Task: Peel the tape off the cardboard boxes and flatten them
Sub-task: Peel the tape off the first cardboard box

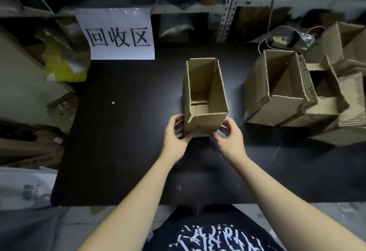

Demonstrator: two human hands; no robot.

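A small open cardboard box [215,90] stands upright on the black table [122,131], its top flaps up and its inside empty. My left hand [176,133] grips its near left bottom corner, fingers curled round the edge. My right hand [229,133] grips the near right bottom corner in the same way. No tape shows on the faces turned toward me.
Several more open cardboard boxes [277,92] stand packed together at the right of the table. A white paper sign [118,34] hangs at the back left. Metal shelving [227,8] with clutter lines the back, and a yellow bag [59,62] lies at the left.
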